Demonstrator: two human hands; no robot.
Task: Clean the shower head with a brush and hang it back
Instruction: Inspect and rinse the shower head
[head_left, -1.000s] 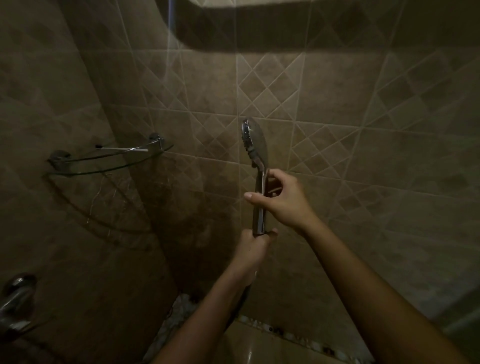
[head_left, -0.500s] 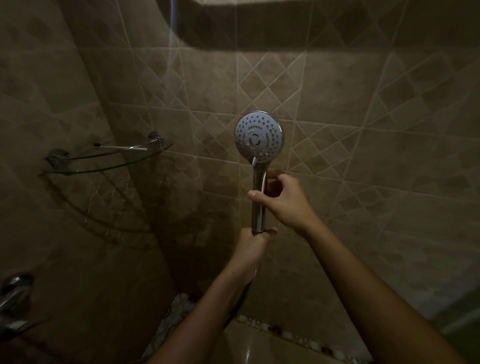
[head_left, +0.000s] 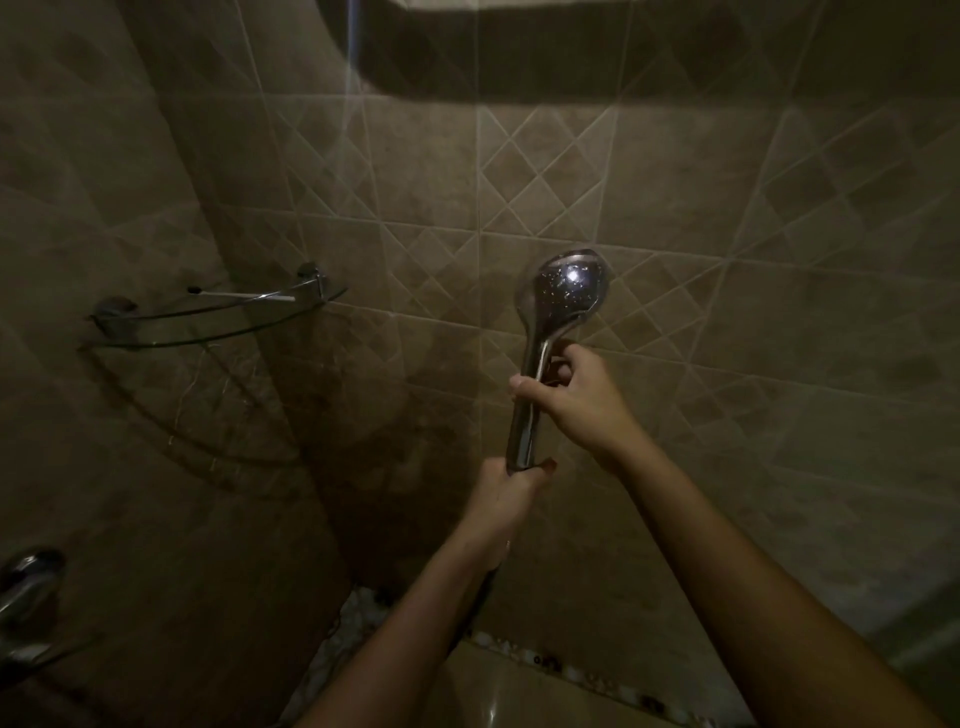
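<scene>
A chrome shower head (head_left: 563, 288) stands upright in front of the tiled wall, its shiny back turned toward me and its nozzle face hidden. My left hand (head_left: 504, 491) grips the bottom end of the handle, where the dark hose runs down behind my forearm. My right hand (head_left: 574, 400) holds the upper part of the handle just below the head, thumb across the front. A thin white brush (head_left: 244, 295) lies on the glass corner shelf (head_left: 208, 332) to the left, apart from both hands.
Brown tiled walls meet in a corner at the left centre. A chrome tap fitting (head_left: 26, 587) sticks out at the lower left. A pebble strip (head_left: 358, 618) and a tiled ledge run along the bottom.
The shower head has turned about its handle: edge-on a second ago, nozzle face toward me half a second ago, chrome back toward me now. Both hands keep their places on the handle.
</scene>
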